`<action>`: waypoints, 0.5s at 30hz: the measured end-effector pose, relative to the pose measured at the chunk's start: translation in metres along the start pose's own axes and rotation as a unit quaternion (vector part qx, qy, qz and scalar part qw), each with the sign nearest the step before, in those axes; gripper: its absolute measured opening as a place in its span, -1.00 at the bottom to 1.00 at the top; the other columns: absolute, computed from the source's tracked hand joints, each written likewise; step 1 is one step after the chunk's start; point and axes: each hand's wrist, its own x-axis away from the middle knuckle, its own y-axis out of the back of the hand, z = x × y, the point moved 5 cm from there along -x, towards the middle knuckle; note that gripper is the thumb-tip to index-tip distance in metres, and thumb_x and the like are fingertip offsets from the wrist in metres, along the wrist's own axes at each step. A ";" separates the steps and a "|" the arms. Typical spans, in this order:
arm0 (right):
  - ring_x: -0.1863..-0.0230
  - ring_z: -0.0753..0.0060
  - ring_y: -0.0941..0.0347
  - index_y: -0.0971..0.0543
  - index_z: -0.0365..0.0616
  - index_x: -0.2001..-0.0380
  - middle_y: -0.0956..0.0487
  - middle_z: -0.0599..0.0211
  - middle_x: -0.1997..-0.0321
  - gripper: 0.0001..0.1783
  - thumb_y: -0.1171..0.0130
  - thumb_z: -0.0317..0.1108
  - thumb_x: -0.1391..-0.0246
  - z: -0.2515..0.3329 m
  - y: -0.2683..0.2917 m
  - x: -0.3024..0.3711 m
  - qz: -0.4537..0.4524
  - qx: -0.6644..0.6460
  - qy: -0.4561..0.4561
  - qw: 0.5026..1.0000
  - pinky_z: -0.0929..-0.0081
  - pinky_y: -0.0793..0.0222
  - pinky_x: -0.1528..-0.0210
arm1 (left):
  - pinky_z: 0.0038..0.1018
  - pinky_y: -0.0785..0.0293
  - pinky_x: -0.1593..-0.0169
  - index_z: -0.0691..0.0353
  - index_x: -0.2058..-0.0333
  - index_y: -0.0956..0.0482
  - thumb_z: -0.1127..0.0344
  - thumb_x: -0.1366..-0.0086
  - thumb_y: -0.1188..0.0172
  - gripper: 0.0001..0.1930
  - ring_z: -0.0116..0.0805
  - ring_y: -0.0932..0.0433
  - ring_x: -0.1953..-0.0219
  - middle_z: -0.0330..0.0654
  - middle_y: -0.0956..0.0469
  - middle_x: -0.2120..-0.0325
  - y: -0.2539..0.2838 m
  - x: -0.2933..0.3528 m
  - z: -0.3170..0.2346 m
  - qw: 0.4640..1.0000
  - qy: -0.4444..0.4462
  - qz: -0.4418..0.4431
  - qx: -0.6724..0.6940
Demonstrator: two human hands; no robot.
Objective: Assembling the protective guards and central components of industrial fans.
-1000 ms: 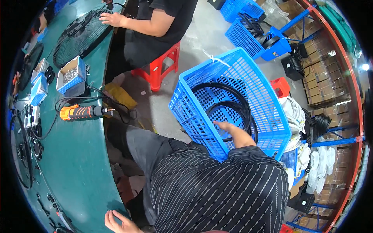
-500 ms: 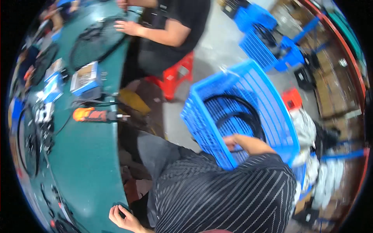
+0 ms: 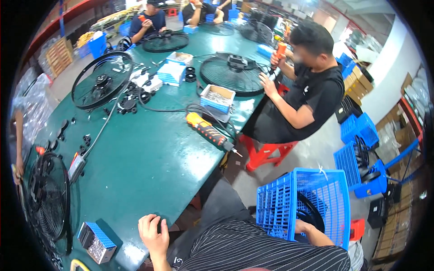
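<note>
Green and glossy, the tabletop (image 3: 135, 180) carries an orange-and-black power screwdriver (image 3: 208, 131), an open box (image 3: 215, 105) of small metal parts and, farther back, a round black grille (image 3: 221, 77) beside a co-worker (image 3: 318, 97) on a red stool (image 3: 258, 158). Of the person's hands, the left hand (image 3: 154, 234) rests at the near edge, fingers loosely parted; the right hand (image 3: 305, 227) reaches into a tall blue basket (image 3: 275, 205), near the black rings (image 3: 315, 212) lying inside, its fingertips hidden, so I cannot tell whether it grips one
</note>
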 end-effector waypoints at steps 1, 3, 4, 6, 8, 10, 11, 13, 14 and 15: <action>-0.04 -0.14 -0.66 -0.71 -0.18 -0.03 -0.71 -0.12 -0.02 -0.34 -0.34 0.16 -0.08 0.003 0.013 0.009 -0.009 0.073 -0.104 0.992 0.08 -0.53 -0.13 | -0.14 -0.47 0.00 0.28 0.27 -0.62 0.47 -0.09 -0.42 -0.78 0.02 -0.55 0.11 -0.07 -0.60 0.21 0.000 0.000 0.000 1.000 0.003 0.006 0.001; 0.00 -0.23 -0.66 -0.72 -0.19 0.00 -0.72 -0.17 0.05 -0.32 -0.36 0.19 -0.04 0.021 0.051 0.045 -0.068 0.020 -0.109 0.992 0.07 -0.54 -0.10 | -0.13 -0.46 -0.01 0.27 0.26 -0.62 0.45 -0.07 -0.45 -0.75 0.01 -0.56 0.10 -0.08 -0.61 0.21 0.002 0.000 0.000 1.000 0.000 0.006 0.002; -0.02 -0.17 -0.67 -0.72 -0.18 0.00 -0.72 -0.18 0.05 -0.35 -0.37 0.16 -0.06 0.024 0.066 0.059 -0.069 0.011 -0.222 0.972 0.09 -0.54 -0.10 | -0.13 -0.46 -0.02 0.27 0.26 -0.62 0.44 -0.07 -0.46 -0.75 0.01 -0.56 0.10 -0.09 -0.61 0.20 0.002 -0.001 0.000 1.000 0.001 0.009 0.004; 0.09 0.02 -0.71 -0.72 -0.31 0.07 -0.75 -0.13 0.14 -0.42 -0.44 0.02 -0.07 0.044 0.105 0.092 -0.113 -0.045 -0.196 0.973 0.16 -0.57 -0.03 | -0.13 -0.46 -0.02 0.26 0.26 -0.63 0.43 -0.06 -0.47 -0.74 0.00 -0.56 0.10 -0.09 -0.61 0.20 0.003 -0.002 -0.001 1.000 -0.003 0.011 0.012; 0.33 0.37 -0.71 -0.76 -0.28 0.24 -0.76 0.18 0.35 -0.60 -0.52 -0.14 -0.04 0.054 0.140 0.128 -0.181 -0.205 -0.191 0.943 0.24 -0.61 0.18 | -0.13 -0.46 -0.02 0.26 0.26 -0.64 0.43 -0.06 -0.47 -0.74 0.00 -0.56 0.10 -0.09 -0.60 0.21 0.005 -0.002 -0.001 1.000 -0.007 0.004 0.015; 0.60 0.48 -0.57 -0.71 -0.29 0.43 -0.69 0.28 0.51 -0.67 -0.65 -0.31 0.15 0.059 0.178 0.164 -0.273 -0.243 -0.167 0.916 0.44 -0.53 0.54 | -0.14 -0.47 -0.01 0.26 0.26 -0.65 0.40 -0.07 -0.47 -0.75 -0.01 -0.57 0.09 -0.10 -0.60 0.21 0.007 -0.002 0.000 1.000 0.000 0.006 0.020; 0.64 0.51 -0.51 -0.71 -0.30 0.44 -0.63 0.36 0.56 -0.66 -0.66 -0.32 0.21 0.059 0.199 0.181 -0.331 -0.226 -0.167 0.901 0.48 -0.48 0.62 | -0.14 -0.47 -0.01 0.26 0.27 -0.65 0.40 -0.08 -0.48 -0.75 -0.01 -0.57 0.09 -0.10 -0.60 0.21 0.007 -0.002 0.001 1.000 0.009 0.013 0.022; 0.66 0.57 -0.44 -0.70 -0.26 0.48 -0.58 0.42 0.59 -0.72 -0.62 -0.37 0.21 0.054 0.228 0.222 -0.390 -0.230 -0.182 0.873 0.51 -0.35 0.68 | -0.13 -0.49 -0.01 0.25 0.27 -0.65 0.38 -0.07 -0.48 -0.75 -0.01 -0.58 0.10 -0.11 -0.61 0.21 0.008 -0.001 0.001 1.000 0.001 0.003 0.025; 0.67 0.60 -0.40 -0.68 -0.25 0.54 -0.56 0.44 0.61 -0.75 -0.60 -0.37 0.19 0.053 0.238 0.241 -0.447 -0.230 -0.175 0.847 0.51 -0.28 0.68 | -0.14 -0.49 -0.01 0.26 0.27 -0.65 0.38 -0.07 -0.48 -0.75 0.00 -0.58 0.10 -0.11 -0.61 0.21 0.009 -0.001 0.001 1.000 -0.002 0.000 0.028; 0.61 0.58 -0.42 -0.66 -0.32 0.41 -0.58 0.41 0.54 -0.66 -0.60 -0.34 0.17 0.053 0.252 0.262 -0.457 -0.186 -0.179 0.851 0.46 -0.33 0.60 | -0.14 -0.50 -0.01 0.26 0.27 -0.65 0.37 -0.07 -0.48 -0.75 0.00 -0.58 0.10 -0.11 -0.61 0.21 0.010 -0.001 0.001 0.999 -0.001 -0.004 0.034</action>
